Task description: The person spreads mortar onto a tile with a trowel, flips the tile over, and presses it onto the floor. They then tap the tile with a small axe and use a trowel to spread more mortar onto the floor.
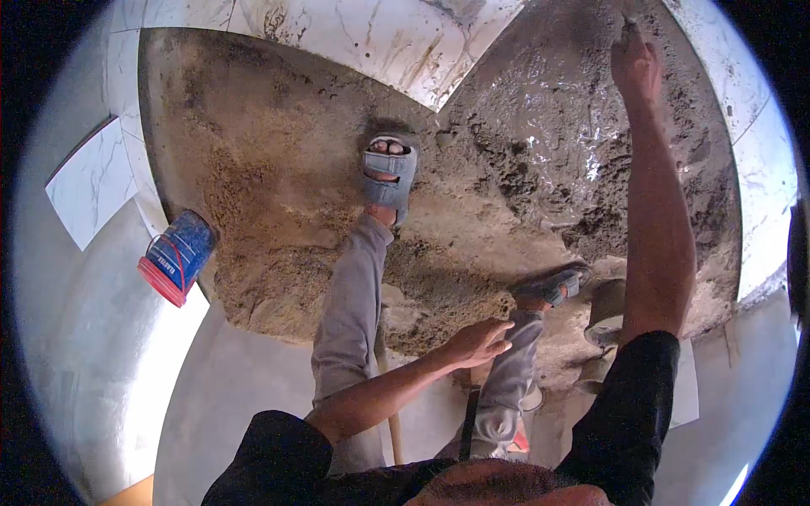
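At the upper right, my right hand (636, 69) is closed on the handle of a small tool (628, 27), probably a trowel, whose blade is hard to make out against the wet mortar (548, 110). That arm is stretched far forward. My left hand (477, 344) hangs near my bent knee with its fingers apart and nothing in them. Below and around my sandaled feet lies rough, sandy brown mortar (261, 185). White marbled tiles (380, 42) border the mortar at the top, one corner pointing down into it.
A blue and red bucket (180, 257) stands at the left edge of the mortar. Beside it lies a loose white tile (93, 181). Near my right arm is a grey round container (606, 308). A wooden handle (395, 434) shows between my legs.
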`<state>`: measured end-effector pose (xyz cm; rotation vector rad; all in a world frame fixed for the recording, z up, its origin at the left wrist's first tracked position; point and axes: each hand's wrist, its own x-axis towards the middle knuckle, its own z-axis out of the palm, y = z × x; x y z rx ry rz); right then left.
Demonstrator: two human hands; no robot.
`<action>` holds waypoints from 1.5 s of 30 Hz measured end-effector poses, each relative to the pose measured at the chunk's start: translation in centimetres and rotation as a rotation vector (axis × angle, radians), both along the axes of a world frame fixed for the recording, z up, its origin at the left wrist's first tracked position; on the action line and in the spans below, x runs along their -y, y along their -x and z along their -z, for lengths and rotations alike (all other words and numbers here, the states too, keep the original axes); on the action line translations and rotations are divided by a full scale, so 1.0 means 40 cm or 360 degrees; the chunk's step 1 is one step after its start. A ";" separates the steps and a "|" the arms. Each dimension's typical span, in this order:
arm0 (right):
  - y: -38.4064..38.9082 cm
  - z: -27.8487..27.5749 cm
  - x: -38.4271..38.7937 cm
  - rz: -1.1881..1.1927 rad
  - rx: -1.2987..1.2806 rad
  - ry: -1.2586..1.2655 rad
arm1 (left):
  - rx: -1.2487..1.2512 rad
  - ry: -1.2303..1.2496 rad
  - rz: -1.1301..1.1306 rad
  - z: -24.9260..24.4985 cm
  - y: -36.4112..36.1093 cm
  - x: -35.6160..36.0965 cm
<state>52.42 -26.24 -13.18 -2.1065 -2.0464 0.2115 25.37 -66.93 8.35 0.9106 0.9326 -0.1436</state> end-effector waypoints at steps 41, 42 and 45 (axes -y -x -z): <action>-0.042 -0.095 0.125 -0.0158 -0.0248 0.0699 | 0.0050 -0.0002 -0.0027 0.002 -0.008 0.013; -0.047 -0.078 0.151 -0.0158 -0.0248 0.0700 | 0.0040 0.0014 -0.0012 0.002 -0.007 0.008; -0.037 0.004 0.284 -0.0434 -0.0909 0.0373 | 0.0028 0.0019 -0.0006 0.006 -0.006 0.012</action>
